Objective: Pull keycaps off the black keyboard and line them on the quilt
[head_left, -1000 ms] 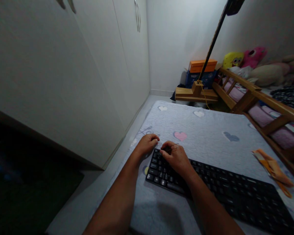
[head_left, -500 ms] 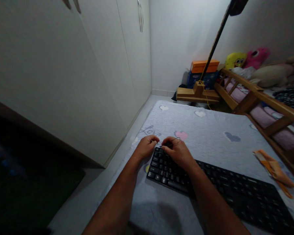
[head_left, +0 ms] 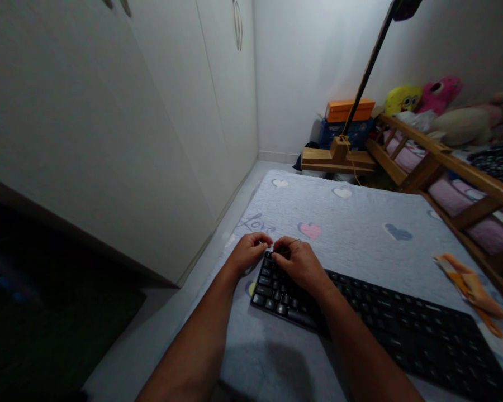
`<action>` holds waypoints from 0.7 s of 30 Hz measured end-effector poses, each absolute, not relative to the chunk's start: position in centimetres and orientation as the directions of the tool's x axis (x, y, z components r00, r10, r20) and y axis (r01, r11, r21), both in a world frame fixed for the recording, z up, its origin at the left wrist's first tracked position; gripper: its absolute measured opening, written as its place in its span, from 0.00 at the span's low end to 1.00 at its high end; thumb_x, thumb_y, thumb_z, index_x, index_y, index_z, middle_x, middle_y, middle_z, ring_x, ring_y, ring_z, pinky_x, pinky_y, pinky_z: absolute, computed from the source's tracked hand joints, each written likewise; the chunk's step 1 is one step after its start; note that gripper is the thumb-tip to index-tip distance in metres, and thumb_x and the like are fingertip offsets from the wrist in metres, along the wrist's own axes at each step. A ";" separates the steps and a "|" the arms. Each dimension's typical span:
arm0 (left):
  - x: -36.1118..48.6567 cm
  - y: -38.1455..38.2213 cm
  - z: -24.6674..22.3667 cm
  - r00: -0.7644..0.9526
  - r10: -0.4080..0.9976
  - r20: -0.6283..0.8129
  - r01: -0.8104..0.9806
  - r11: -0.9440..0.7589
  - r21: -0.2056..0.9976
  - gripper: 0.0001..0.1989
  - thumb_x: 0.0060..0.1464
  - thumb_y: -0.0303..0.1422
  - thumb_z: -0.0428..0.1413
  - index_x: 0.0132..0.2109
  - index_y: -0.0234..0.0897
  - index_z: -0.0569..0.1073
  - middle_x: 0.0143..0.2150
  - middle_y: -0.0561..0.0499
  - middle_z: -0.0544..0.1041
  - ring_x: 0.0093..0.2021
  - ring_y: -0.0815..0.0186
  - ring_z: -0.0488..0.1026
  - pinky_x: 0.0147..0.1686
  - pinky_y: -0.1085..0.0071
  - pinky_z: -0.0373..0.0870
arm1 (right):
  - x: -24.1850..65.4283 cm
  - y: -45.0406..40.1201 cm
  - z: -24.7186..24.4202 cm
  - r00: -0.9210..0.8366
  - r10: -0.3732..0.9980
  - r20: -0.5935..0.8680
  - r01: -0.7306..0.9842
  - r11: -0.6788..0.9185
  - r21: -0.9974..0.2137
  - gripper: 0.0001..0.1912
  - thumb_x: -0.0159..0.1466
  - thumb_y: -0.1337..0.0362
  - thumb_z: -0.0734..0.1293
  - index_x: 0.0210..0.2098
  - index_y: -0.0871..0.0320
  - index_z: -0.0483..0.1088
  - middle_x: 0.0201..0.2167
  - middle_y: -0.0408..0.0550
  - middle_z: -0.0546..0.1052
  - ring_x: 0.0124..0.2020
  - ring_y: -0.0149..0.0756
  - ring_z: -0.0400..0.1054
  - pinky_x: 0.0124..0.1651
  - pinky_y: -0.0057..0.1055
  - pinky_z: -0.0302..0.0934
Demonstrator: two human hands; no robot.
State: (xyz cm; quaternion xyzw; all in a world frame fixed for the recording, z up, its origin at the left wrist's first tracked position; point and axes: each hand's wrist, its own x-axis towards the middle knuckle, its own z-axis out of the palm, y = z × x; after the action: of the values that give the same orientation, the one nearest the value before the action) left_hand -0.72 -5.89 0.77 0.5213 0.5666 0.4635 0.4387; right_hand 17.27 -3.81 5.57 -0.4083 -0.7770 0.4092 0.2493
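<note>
A black keyboard [head_left: 385, 318] lies aslant on a light patterned bedcover [head_left: 356, 223]. At its far left corner, my left hand [head_left: 248, 254] has its thumb and forefinger pinched together; whatever is between them is too small to make out. Close beside it, my right hand [head_left: 298, 262] is over the top row of keys with its fingers curled together. A thin wire-like line shows above the right fingers, but what they hold is too dark to name. Both forearms reach in from below, the right one crossing over the keyboard.
An orange-handled tool [head_left: 469, 290] lies on the cover right of the keyboard. A white wardrobe [head_left: 151, 139] stands along the left. Behind are a wooden stand [head_left: 318, 156], an orange box [head_left: 347, 110] and a wooden bed rail [head_left: 465, 164] with plush toys beyond.
My right hand has shifted slightly left and its fingers have curled nearer the keyboard's corner. The left hand has hardly moved. The view has tilted very slightly.
</note>
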 end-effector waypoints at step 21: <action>-0.9 -6.7 1.7 0.031 0.990 -0.135 0.093 0.132 0.987 0.12 0.43 0.32 0.59 0.36 0.32 0.79 0.29 0.51 0.74 0.29 0.69 0.66 0.31 0.73 0.60 | 17.0 -3.6 6.0 -0.543 0.838 0.058 0.465 0.357 -0.810 0.05 0.59 0.72 0.68 0.34 0.58 0.75 0.27 0.44 0.79 0.30 0.32 0.73 0.35 0.26 0.61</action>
State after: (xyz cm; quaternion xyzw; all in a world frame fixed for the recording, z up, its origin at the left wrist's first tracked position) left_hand -0.88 -6.68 1.65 0.4968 0.5452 0.4327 0.5185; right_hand 16.98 -3.60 5.98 -0.4132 -0.7880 0.3881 0.2400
